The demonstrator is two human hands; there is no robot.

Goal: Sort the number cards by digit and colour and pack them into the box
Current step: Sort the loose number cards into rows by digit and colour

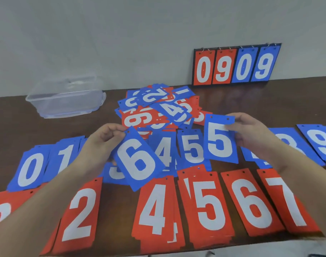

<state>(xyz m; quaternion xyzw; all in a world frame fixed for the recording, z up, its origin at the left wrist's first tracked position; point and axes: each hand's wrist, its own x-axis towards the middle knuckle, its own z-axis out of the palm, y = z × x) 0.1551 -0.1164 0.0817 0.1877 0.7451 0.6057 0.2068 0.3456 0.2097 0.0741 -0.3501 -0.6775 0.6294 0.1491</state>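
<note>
Over the table (251, 101) my left hand (104, 138) pinches a tilted blue 6 card (138, 162), my right hand (249, 132) pinches an upright blue 5 card (220, 140). Far left sits the clear box (65, 102).

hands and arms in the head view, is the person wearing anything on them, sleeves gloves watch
Nothing visible. The left hand and right hand are bare, with no gloves or rings showing. Both forearms are uncovered right to the frame edge, with no sleeves, watch or wristband.
</note>
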